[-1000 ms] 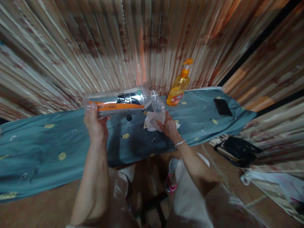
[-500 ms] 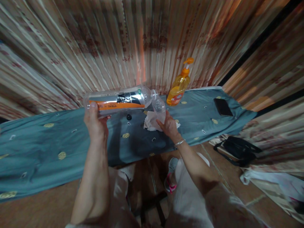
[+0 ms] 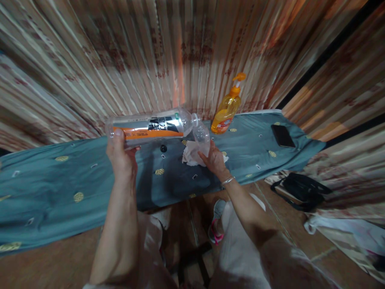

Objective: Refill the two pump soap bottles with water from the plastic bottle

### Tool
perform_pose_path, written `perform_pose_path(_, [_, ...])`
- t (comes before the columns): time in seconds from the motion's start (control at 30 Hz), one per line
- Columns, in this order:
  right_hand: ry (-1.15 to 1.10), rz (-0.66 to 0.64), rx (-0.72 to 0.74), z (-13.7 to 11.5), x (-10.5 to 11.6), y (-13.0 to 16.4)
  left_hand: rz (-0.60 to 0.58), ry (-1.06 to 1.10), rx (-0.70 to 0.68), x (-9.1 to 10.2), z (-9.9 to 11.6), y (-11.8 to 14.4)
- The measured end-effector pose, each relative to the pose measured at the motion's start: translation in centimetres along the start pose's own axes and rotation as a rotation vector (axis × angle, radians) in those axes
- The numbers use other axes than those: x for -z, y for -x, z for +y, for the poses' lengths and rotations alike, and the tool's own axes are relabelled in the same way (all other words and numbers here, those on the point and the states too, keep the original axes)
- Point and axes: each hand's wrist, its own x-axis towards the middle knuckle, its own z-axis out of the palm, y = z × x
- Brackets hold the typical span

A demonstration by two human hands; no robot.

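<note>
My left hand (image 3: 122,154) is closed round the base end of a large clear plastic bottle (image 3: 153,127) with a silver, black and orange label. The bottle lies nearly level in the air, its neck toward the right. At its mouth is a clear plastic cup (image 3: 202,138), tilted, with my right hand (image 3: 214,158) wrapped round its lower side. Bottle mouth and cup rim meet or overlap. Whether liquid passes between them I cannot make out. Beneath the cup lies a crumpled white tissue (image 3: 190,154). A small black cap (image 3: 163,148) rests on the cloth below the bottle.
An orange pump bottle (image 3: 226,110) stands at the back of the blue-green cloth surface (image 3: 99,176). To the right lies a black phone (image 3: 282,135). A striped curtain (image 3: 135,52) hangs behind. On the floor at right is a black bag (image 3: 303,188).
</note>
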Motion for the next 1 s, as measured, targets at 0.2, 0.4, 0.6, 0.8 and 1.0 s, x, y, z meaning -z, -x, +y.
perform_pose_path(0.2, [-0.005, -0.007, -0.02, -0.07, 0.14, -0.02, -0.011, -0.018, -0.015, 0.03, -0.03, 0.02])
perform_pose_path(0.4, [-0.005, -0.012, -0.008, -0.03, 0.18, 0.03, -0.004, -0.015, -0.021, -0.12, -0.01, 0.1])
perform_pose_path(0.6, [0.003, -0.02, -0.009, -0.06, 0.11, -0.01, -0.013, -0.019, -0.022, 0.03, -0.12, 0.01])
perform_pose_path(0.8, [0.013, -0.005, 0.0, -0.01, 0.09, 0.04, -0.001, -0.027, -0.012, -0.17, 0.15, 0.2])
perform_pose_path(1.0, [0.0, 0.005, -0.003, -0.07, 0.15, 0.06, 0.004, -0.038, -0.015, -0.22, 0.17, 0.2])
